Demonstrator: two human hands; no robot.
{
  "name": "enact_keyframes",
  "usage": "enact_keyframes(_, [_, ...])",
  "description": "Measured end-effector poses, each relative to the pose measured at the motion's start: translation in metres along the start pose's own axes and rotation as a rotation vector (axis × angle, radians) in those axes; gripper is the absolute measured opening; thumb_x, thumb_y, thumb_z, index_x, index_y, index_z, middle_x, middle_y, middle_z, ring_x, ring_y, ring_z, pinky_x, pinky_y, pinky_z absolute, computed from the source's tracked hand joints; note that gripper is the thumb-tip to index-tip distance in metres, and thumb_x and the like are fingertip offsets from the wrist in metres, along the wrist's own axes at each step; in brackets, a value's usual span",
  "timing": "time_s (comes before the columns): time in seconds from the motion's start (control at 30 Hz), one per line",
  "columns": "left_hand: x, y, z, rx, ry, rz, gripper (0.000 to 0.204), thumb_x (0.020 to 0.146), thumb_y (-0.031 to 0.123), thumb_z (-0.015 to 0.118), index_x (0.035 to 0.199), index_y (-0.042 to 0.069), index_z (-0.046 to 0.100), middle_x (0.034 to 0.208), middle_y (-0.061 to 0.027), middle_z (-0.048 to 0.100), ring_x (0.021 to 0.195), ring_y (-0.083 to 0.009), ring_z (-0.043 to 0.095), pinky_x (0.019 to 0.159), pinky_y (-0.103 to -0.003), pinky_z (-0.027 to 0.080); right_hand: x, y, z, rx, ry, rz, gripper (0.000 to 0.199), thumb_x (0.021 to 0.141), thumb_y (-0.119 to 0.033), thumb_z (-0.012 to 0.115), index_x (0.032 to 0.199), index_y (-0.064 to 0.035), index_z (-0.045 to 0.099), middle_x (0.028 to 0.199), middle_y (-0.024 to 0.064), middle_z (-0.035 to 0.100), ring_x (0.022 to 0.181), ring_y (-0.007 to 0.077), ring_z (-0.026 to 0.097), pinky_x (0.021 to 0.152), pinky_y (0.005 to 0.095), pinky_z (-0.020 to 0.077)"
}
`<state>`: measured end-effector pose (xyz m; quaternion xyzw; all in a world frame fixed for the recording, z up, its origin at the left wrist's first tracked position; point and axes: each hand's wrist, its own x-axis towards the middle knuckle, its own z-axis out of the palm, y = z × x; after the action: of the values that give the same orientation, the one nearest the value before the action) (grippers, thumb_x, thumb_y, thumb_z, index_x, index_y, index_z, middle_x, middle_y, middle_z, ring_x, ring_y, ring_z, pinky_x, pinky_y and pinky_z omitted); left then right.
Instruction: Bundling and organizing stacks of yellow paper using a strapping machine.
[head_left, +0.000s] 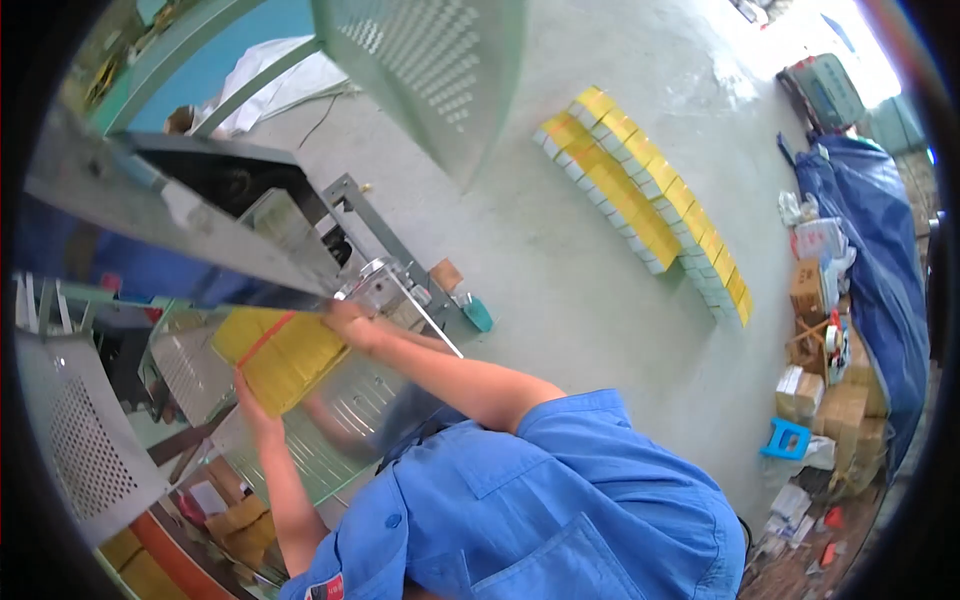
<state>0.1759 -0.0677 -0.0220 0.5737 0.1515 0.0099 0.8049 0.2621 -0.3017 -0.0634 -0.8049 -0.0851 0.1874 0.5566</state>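
A flat yellow bundle [280,362] with a red band across it lies tilted over the ribbed metal table [360,400] of a machine. My left hand [258,408] grips its near left edge, the thumb along the side and the other fingers hidden beneath. My right hand [350,325] is closed at the far right corner of the bundle, next to the metal machine head [378,285]. A slanting machine beam hides part of the bundle's far side.
Perforated guards [85,450] flank the machine. Two long rows of yellow-topped white stacks [650,190] stand on the floor. Along the right wall are cardboard boxes [840,410], a blue stool [785,438] and a blue tarp [880,230].
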Motion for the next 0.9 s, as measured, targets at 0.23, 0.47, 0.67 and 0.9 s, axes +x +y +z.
enact_keyframes(0.23, [0.009, 0.019, 0.012, 0.014, -0.016, -0.124, 0.061, 0.101, 0.047, 0.036, 0.144, 0.003, 0.034, 0.145, -0.0109, 0.04, 0.132, -0.0239, 0.041, 0.109, -0.038, 0.033, -0.026, -0.043, -0.031, 0.447, 0.135, -0.076, 0.041, 0.091, -0.029, 0.053, 0.118, 0.0026, 0.058, 0.109, 0.0169, 0.065, 0.104, 0.023, 0.059, 0.089, 0.0365, 0.0464])
enact_keyframes(0.47, [-0.025, 0.006, -0.058, 0.322, -0.033, -0.039, 0.053, 0.104, 0.038, 0.034, 0.142, 0.001, 0.038, 0.144, -0.0092, 0.043, 0.132, -0.0217, 0.042, 0.11, -0.036, 0.032, -0.022, 0.03, 0.006, -0.419, 0.057, -0.401, 0.05, 0.1, -0.026, 0.049, 0.143, -0.0043, 0.037, 0.135, 0.0108, 0.051, 0.118, 0.0181, 0.052, 0.098, 0.0307, 0.0428])
enact_keyframes(0.67, [-0.125, 0.009, -0.054, 0.892, 0.014, 0.093, 0.049, 0.104, 0.034, 0.036, 0.113, -0.008, 0.059, 0.099, -0.0241, 0.066, 0.093, -0.0239, 0.061, 0.082, -0.041, 0.046, -0.158, -0.053, 0.007, -0.25, 0.044, 0.033, 0.048, 0.095, -0.041, 0.049, 0.126, -0.005, 0.055, 0.114, 0.0184, 0.065, 0.102, 0.0351, 0.062, 0.087, 0.039, 0.0478])
enact_keyframes(0.9, [-0.159, 0.033, -0.083, 0.796, 0.15, 0.031, 0.046, 0.101, 0.035, 0.045, 0.102, -0.008, 0.063, 0.085, -0.011, 0.068, 0.081, -0.0163, 0.063, 0.072, -0.034, 0.049, -0.191, -0.062, 0.018, -0.033, 0.206, 0.245, 0.03, 0.092, -0.025, 0.058, 0.101, 0.0009, 0.07, 0.088, 0.014, 0.07, 0.079, 0.0198, 0.066, 0.075, 0.0303, 0.0514])
